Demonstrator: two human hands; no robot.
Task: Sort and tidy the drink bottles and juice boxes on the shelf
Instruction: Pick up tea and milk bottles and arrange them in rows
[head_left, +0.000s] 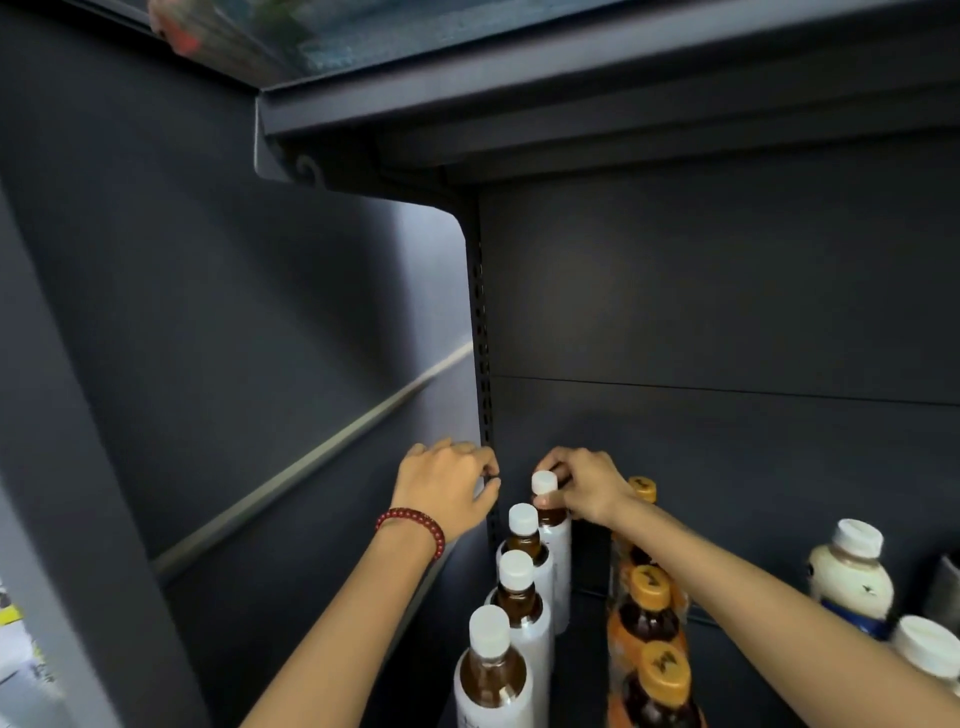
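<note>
A row of several white-capped bottles (519, 577) with brown drink and white labels runs from front to back at the shelf's left end. My right hand (584, 488) grips the neck of the rearmost white-capped bottle (544, 484), just under its cap. Right beside that row stands a line of three orange-capped bottles (652, 608) with orange labels; my right forearm crosses over them. My left hand (447, 486) hovers with curled fingers at the slotted shelf upright (483, 364), its fingertips at the post; nothing shows in its grasp.
Two cream-coloured bottles (852, 571) with white caps stand at the right, with a dark can (945, 590) at the frame edge. The dark back panel (727, 441) is close behind the rows. An upper shelf (571, 104) overhangs. A grey side panel (234, 364) closes the left.
</note>
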